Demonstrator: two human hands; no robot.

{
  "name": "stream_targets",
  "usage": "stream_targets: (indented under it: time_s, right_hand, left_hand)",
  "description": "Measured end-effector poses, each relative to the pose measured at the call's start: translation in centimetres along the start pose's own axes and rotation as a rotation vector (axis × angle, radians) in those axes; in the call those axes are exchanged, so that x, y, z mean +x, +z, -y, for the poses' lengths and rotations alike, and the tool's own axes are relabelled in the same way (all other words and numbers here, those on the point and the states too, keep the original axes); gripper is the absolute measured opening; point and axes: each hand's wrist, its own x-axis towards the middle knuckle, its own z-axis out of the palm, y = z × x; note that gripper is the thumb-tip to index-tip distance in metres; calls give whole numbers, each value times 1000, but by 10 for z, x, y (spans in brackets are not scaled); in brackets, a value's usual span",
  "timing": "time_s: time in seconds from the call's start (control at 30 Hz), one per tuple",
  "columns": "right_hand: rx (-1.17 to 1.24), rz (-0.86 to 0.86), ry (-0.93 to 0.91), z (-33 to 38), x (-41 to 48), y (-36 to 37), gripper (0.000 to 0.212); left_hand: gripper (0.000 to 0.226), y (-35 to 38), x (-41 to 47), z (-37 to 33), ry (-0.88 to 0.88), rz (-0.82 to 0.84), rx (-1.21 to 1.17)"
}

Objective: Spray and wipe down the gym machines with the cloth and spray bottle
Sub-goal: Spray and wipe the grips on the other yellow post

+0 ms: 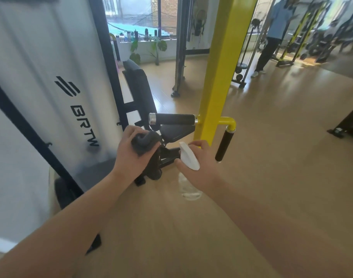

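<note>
— Where do our fingers sit?

— Our left fingers [134,131] are curled round the cloth [145,142], a dark grey wad gripped in our left hand [129,155], low and to the left of the yellow post [221,77]. Our right fingers [200,144] wrap the white head of the spray bottle [188,157]. Our right hand [203,169] holds it just in front of the post's lower end, its clear body hanging over the wooden floor [272,157].

— And what do we see round them?

— A black horizontal grip [173,119] juts left from the post, above the cloth. A second black grip [224,145] hangs on the post's right. Left of the post stands a black padded seat [139,85], then a white shroud [51,67] lettered BRTW. Far behind the post, to its right, stands a person in a blue top [280,23].
</note>
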Motion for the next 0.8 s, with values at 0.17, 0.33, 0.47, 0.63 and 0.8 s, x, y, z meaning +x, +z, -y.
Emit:
stream_targets:
  time_s: [0.17, 0.33, 0.47, 0.63, 0.8]
  right_hand:
    - [271, -8, 99, 28, 10, -5, 24]
    - [399, -67, 98, 38, 12, -10, 22]
    - [434, -71, 113, 39, 12, -14, 31]
    - [346, -69, 90, 35, 12, -24, 18]
    - [333, -151, 16, 34, 13, -38, 18]
  left_hand:
    - [51, -17, 26, -39, 62, -177, -118]
    - [48, -24, 52, -58, -75, -223, -85]
    - [53, -30, 57, -66, -52, -172, -70]
    - [59, -29, 66, -83, 6, -124, 27]
    - [47, -17, 87, -89, 160, 61, 336]
